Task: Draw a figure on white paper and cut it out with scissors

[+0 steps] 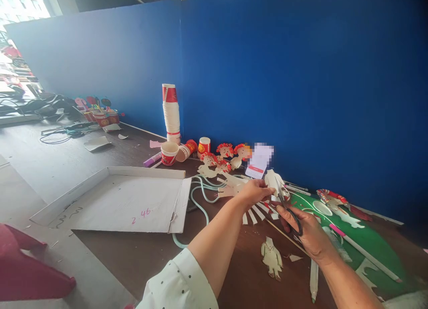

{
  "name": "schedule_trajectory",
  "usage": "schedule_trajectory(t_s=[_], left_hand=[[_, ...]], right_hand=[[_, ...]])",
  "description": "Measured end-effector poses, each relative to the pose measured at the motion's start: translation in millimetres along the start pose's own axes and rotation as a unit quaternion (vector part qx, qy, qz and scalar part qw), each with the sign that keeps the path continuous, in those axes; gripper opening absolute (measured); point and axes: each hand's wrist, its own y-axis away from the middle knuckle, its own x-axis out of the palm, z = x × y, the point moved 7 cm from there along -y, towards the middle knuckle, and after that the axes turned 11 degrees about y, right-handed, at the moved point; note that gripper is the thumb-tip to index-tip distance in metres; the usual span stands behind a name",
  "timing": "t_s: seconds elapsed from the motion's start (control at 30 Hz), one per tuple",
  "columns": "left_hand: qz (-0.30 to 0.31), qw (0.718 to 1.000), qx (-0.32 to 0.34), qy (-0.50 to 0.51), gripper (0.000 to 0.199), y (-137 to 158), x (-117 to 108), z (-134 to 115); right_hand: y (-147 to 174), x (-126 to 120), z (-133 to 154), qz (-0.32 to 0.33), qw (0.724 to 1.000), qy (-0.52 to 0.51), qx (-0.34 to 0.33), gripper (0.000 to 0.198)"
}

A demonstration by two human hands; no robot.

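Observation:
My right hand (306,233) grips a pair of scissors (290,214) with dark handles, its blades pointing up and away. Against the blades is a piece of white paper cup (273,180), pinched by the fingertips of my left hand (257,194). How deep the blades sit in the paper I cannot tell. Below my hands, a cut-out paper figure (271,257) with drawn lines lies on the dark table. A cup cut into strips (230,185) lies just behind my left hand. Several paper dolls with red frilled hair (224,150) rest farther back.
A stack of paper cups (171,115) stands near the blue partition (284,77), with loose cups around it. At left lies a shallow white box lid (110,206). Pale blue cord (201,202) crosses the table. A green mat (377,244) on the right carries a marker (364,251) and paper scraps.

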Motion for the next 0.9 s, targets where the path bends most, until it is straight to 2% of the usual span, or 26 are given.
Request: schedule_trajectory(t_s=[0.13,0.3,0.47,0.63,0.9], left_hand=[[0.004,1.000,0.003,0.004,0.016,-0.9,0.6,0.3],[0.007,1.000,0.004,-0.001,0.017,-3.9,-0.7,4.1],[0.009,1.000,0.004,0.005,0.016,-7.7,-1.8,8.5],[0.014,1.000,0.001,0.022,0.013,-12.1,-1.8,12.9],[0.056,0.995,-0.016,0.085,0.010,-6.5,9.0,13.7]], right_hand=[[-1.2,2.5,-2.8,0.016,1.000,0.010,-0.005,0.038],[-0.4,1.3,0.6,0.004,1.000,0.010,-0.007,0.036],[0.6,1.5,3.0,0.003,1.000,0.001,-0.002,0.042],[0.7,2.9,1.2,0.001,1.000,-0.005,0.007,0.036],[3.1,2.1,6.3,-0.010,1.000,0.006,0.004,0.045]])
